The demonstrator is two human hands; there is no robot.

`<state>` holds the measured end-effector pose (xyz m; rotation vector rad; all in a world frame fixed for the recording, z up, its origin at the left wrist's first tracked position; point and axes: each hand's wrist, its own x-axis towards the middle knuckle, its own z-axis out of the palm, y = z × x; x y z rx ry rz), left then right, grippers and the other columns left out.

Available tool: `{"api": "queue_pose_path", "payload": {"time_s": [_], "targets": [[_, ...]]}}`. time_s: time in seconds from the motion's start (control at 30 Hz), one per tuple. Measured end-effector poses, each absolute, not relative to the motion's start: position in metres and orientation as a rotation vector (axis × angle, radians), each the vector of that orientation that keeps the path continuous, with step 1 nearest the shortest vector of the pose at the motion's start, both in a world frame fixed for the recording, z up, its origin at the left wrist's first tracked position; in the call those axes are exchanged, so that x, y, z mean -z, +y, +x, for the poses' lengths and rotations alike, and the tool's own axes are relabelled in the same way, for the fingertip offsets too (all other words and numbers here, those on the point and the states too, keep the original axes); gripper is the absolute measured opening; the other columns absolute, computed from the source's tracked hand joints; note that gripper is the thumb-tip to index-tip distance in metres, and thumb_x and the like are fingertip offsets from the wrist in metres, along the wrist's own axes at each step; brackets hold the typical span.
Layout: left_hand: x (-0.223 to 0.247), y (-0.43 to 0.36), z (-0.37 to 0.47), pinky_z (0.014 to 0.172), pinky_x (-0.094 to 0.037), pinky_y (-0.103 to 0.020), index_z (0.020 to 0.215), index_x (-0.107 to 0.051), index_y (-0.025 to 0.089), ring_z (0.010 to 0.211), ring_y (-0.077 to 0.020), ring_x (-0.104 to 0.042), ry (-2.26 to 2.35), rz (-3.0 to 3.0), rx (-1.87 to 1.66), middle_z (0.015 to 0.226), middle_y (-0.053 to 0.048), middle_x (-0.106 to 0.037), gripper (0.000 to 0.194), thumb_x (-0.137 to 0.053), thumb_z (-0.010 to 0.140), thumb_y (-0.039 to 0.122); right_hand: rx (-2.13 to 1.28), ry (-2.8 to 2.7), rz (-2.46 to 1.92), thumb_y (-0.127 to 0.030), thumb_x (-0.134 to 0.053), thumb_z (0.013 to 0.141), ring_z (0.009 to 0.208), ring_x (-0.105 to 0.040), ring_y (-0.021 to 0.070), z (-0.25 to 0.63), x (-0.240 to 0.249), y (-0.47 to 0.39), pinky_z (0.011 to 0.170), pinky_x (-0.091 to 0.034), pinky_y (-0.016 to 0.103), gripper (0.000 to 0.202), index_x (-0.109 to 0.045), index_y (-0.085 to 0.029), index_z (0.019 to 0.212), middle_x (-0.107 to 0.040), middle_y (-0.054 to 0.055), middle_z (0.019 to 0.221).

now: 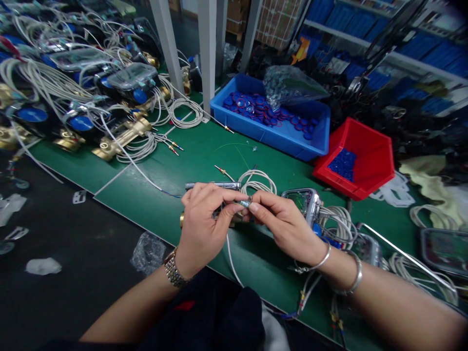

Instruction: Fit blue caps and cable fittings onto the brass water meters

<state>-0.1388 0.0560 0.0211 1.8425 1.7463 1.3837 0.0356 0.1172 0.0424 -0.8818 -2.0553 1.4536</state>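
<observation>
My left hand (204, 224) and my right hand (280, 222) meet above the green bench. Between their fingertips is a small shiny silvery piece (244, 203), pinched from both sides; its exact kind is too small to make out. Behind and below my fingers lies a meter assembly, mostly hidden, with a grey casing edge (215, 185) and a bit of brass (182, 219) showing at the left. A coil of pale cable (259, 181) rests just beyond my fingertips. To the right of my right hand stands a clear-lidded meter (302, 200).
A blue bin (270, 134) holds blue caps with red rings and a plastic bag (288, 85). Beside it, a red bin (369, 161) contains small blue parts. Brass-bodied meters (122, 139) with coiled cables crowd the left. Grey posts (207, 53) rise from the bench.
</observation>
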Motion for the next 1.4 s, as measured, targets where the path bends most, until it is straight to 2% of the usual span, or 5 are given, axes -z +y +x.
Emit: {"api": "queue_pose_path", "payload": {"time_s": [0.2, 0.4, 0.67, 1.17, 1.4], "targets": [[-0.016, 0.053, -0.138, 0.089, -0.047, -0.040, 0.110, -0.068, 0.028, 0.092, -0.0191, -0.064, 1.757, 1.696, -1.528, 0.090, 0.000, -0.071, 0.022, -0.072, 0.089, 0.027, -1.150, -2.176, -0.898, -0.022, -0.051, 0.100, 0.067, -0.047, 0.0112, 0.036, -0.041, 0.118, 0.065, -0.036, 0.025, 0.021, -0.055, -0.020, 0.080, -0.053, -0.003, 0.071], [-0.011, 0.044, -0.140, 0.084, -0.049, -0.038, 0.089, -0.069, 0.024, 0.090, -0.0185, -0.064, 1.769, 1.615, -1.657, 0.087, 0.000, -0.068, 0.002, -0.070, 0.089, 0.023, -0.772, -2.300, -0.866, -0.020, -0.053, 0.098, 0.072, -0.050, 0.0135, 0.037, -0.039, 0.119, 0.070, -0.037, 0.028, 0.015, -0.057, -0.020, 0.083, -0.056, -0.001, 0.075], [-0.016, 0.038, -0.135, 0.084, -0.045, -0.043, 0.077, -0.063, 0.024, 0.083, -0.0207, -0.060, 1.902, 1.865, -1.617, 0.073, 0.002, -0.067, 0.012, -0.073, 0.077, 0.018, -0.714, -2.293, -0.895, -0.021, -0.054, 0.097, 0.072, -0.050, 0.0147, 0.036, -0.038, 0.117, 0.070, -0.038, 0.029, 0.015, -0.057, -0.021, 0.082, -0.055, -0.001, 0.072], [-0.013, 0.038, -0.133, 0.082, -0.044, -0.044, 0.072, -0.060, 0.025, 0.081, -0.0230, -0.060, 1.954, 1.942, -1.548, 0.070, 0.002, -0.068, 0.015, -0.074, 0.072, 0.018, -0.654, -2.341, -0.865, -0.020, -0.053, 0.098, 0.072, -0.051, 0.0156, 0.035, -0.040, 0.117, 0.071, -0.039, 0.031, 0.017, -0.058, -0.021, 0.081, -0.057, 0.000, 0.072], [-0.016, 0.038, -0.132, 0.083, -0.043, -0.045, 0.070, -0.060, 0.025, 0.082, -0.0231, -0.060, 1.960, 1.904, -1.520, 0.068, 0.002, -0.066, 0.015, -0.073, 0.072, 0.018, -0.305, -2.471, -0.779, -0.021, -0.054, 0.098, 0.075, -0.050, 0.0187, 0.038, -0.038, 0.117, 0.073, -0.041, 0.035, 0.017, -0.060, -0.020, 0.081, -0.063, 0.005, 0.077]]}}
